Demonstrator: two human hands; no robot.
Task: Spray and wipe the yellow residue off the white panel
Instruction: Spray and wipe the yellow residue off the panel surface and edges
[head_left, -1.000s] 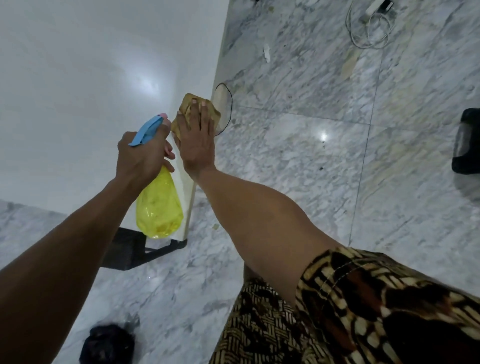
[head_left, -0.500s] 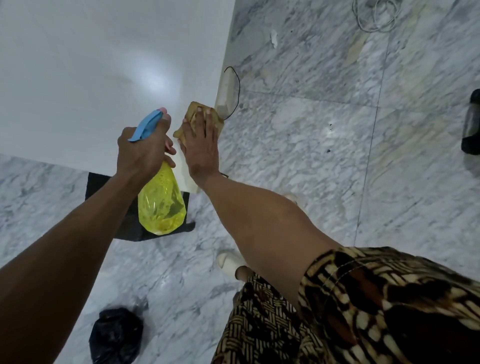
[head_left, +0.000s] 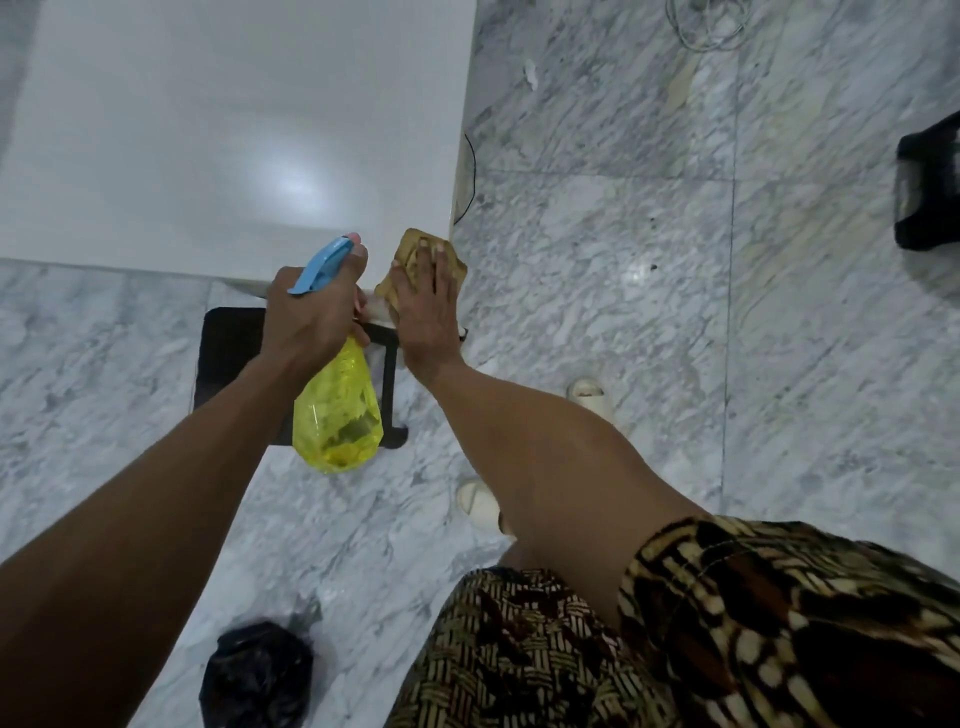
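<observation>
The white panel fills the upper left, its near right corner just ahead of both hands. My left hand grips a yellow spray bottle by its neck, a finger on the blue trigger head. The bottle hangs below the panel's near edge. My right hand lies flat with straight fingers on a tan cloth, pressing it against the panel's corner edge. Any yellow residue is hidden under the cloth and hand.
A black base stands under the panel on the grey marble floor. A black bag lies near bottom left, pale sandals by my feet, a dark object at the right edge, a white cable at top.
The view has tilted down, so more of the panel's top and the black base show. Both hands have stayed together, my right hand sliding the cloth toward the panel's near corner.
</observation>
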